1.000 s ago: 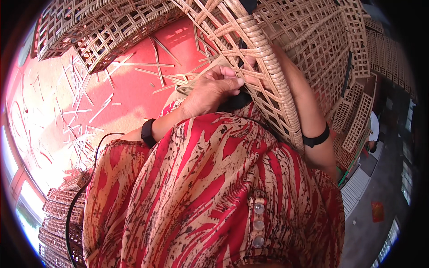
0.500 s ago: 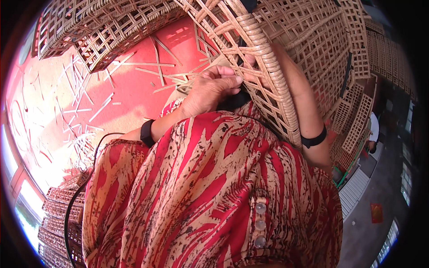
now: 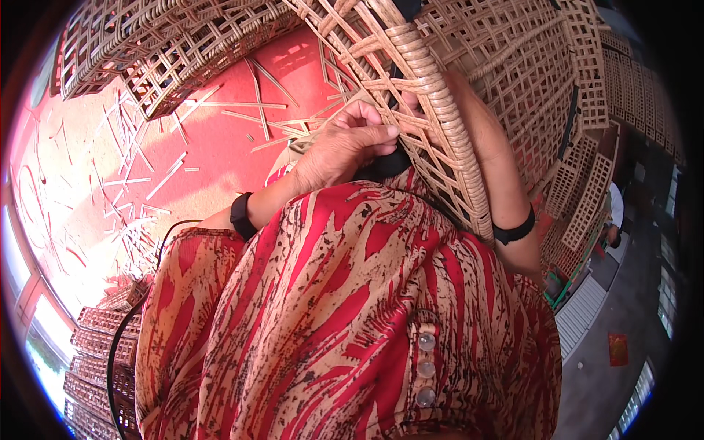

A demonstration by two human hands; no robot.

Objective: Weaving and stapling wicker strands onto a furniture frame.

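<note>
A tan woven basket (image 3: pixel 471 166) with a thick wrapped rim leans upright against my lap, its open lattice facing me. My left hand (image 3: pixel 345 144) is at the lattice's left edge, thumb and forefinger pinched together there. What the pinch holds is too small to make out, perhaps the end of a strand. My right arm goes behind the wrapped rim, and my right hand (image 3: pixel 418 110) is mostly hidden by the weave. Only bits of its fingers show through the gaps, so its grip cannot be seen.
More woven pieces (image 3: pixel 198 55) stand at the upper left. Cut strips (image 3: pixel 136 147) lie scattered over the red floor (image 3: pixel 213 143). Stacked woven pieces (image 3: pixel 103 352) are at the lower left, beside a black cable (image 3: pixel 111 359). Another person (image 3: pixel 614 209) is at the far right.
The basket has shifted very slightly. My left hand's fingers have moved a little, with the pinch staying at the lattice's edge. My right arm stays behind the rim.
</note>
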